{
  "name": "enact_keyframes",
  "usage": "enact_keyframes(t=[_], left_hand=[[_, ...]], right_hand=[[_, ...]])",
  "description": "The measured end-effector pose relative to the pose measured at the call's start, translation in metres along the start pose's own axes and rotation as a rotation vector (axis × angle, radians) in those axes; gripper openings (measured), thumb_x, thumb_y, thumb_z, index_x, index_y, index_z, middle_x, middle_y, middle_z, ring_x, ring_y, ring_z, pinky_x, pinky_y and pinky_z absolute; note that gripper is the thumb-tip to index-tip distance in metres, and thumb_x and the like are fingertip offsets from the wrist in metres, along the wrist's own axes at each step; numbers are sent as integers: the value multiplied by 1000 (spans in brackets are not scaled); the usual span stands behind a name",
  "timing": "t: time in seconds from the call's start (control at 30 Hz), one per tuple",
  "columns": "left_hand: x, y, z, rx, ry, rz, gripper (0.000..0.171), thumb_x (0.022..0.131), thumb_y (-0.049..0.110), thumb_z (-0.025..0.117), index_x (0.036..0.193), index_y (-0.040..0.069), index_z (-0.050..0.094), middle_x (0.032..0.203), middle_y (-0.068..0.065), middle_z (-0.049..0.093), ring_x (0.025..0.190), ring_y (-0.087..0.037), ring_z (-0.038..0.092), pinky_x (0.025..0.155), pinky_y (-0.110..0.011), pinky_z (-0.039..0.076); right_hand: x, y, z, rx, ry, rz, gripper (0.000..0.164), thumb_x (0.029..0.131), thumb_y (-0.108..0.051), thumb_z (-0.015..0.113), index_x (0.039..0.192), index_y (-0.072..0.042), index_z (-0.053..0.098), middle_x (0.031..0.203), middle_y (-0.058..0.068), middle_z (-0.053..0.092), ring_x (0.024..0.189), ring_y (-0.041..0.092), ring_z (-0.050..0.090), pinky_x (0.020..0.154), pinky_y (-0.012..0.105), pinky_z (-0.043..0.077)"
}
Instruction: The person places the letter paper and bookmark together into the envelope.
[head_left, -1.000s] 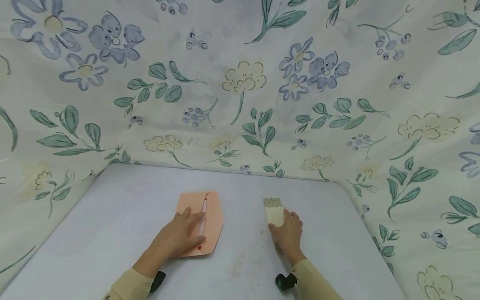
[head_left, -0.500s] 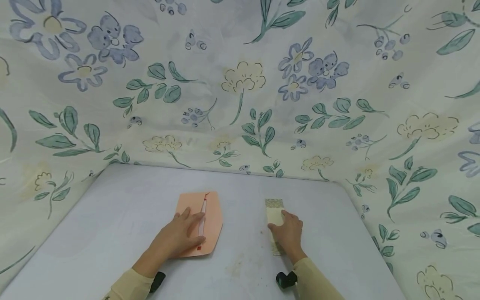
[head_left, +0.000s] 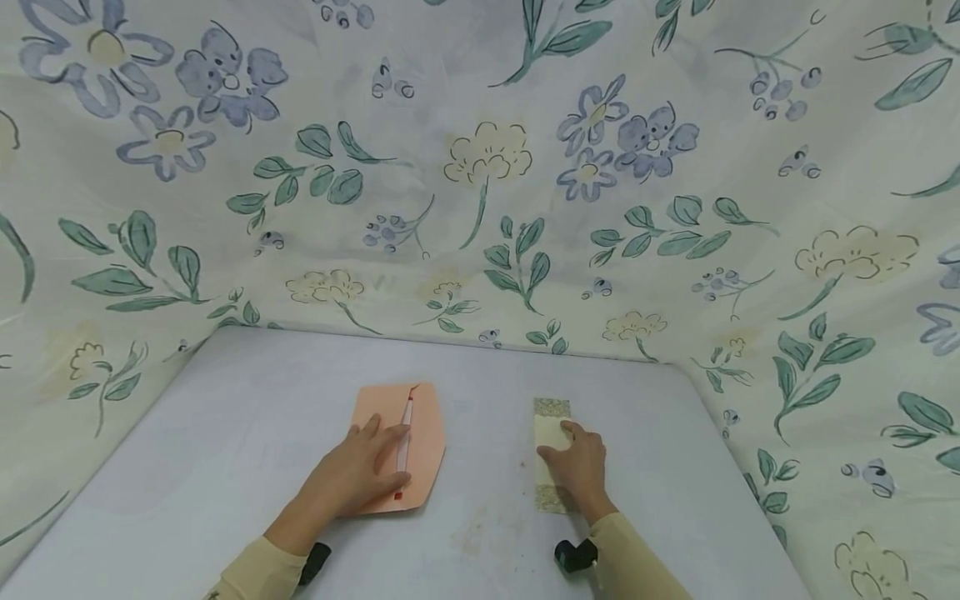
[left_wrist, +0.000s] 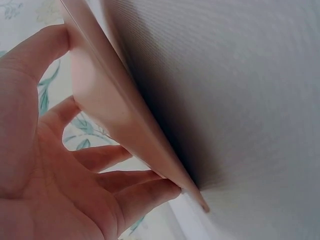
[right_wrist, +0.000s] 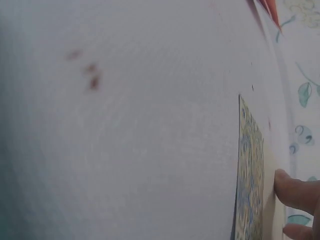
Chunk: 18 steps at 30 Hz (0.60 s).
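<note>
A peach folded-paper envelope (head_left: 431, 433) lies at the table's middle left, a white strip (head_left: 406, 433) with red ends running down it. My left hand (head_left: 356, 471) rests on it, fingers spread and thumb apart. In the left wrist view the fingertips (left_wrist: 170, 187) press on the peach paper (left_wrist: 107, 107), whose edge stands off the table. To the right lies a flat cream strip (head_left: 547, 437) with speckled, patterned ends. My right hand (head_left: 583, 471) touches it, thumb near its left edge and forefinger near its right. The right wrist view shows the patterned end (right_wrist: 250, 185) close up.
Both items lie on a white table (head_left: 480, 375) with small brown stains (head_left: 474, 533) between the hands. A floral cloth (head_left: 480, 167) hangs behind and around the table. Black devices (head_left: 576, 556) sit at the wrists.
The cream strip has turned straighter and shifted slightly right under my right hand, uncovering its near patterned end. My left hand and the peach envelope have stayed put.
</note>
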<state>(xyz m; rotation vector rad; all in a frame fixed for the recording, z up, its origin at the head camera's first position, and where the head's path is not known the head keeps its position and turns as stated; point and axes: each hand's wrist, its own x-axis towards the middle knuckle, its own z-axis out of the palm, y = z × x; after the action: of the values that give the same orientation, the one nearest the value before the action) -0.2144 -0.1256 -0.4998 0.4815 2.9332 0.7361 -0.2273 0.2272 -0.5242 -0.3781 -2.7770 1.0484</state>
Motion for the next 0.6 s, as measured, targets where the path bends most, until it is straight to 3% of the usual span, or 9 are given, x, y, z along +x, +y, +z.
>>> enact_keyframes(t=[0.3,0.6], left_hand=[[0,1,-1,-4,0,-6,72,86,48,77,147,17,54,155,-34,35,135,-65,33,100,-73,39],[-1,2,-2,-11,0,-7,71,86,47,77,147,17,55,155,-35,35,134,-66,34,100,-72,39]], right_hand=[[1,3,-1,7,-25,5,65,84,-28,83,138,-1,60,114,23,60,95,31,57,83,47,49],[1,3,-1,25,-14,-29,62,86,-25,82,137,1,60,129,28,63,121,43,59,99,54,47]])
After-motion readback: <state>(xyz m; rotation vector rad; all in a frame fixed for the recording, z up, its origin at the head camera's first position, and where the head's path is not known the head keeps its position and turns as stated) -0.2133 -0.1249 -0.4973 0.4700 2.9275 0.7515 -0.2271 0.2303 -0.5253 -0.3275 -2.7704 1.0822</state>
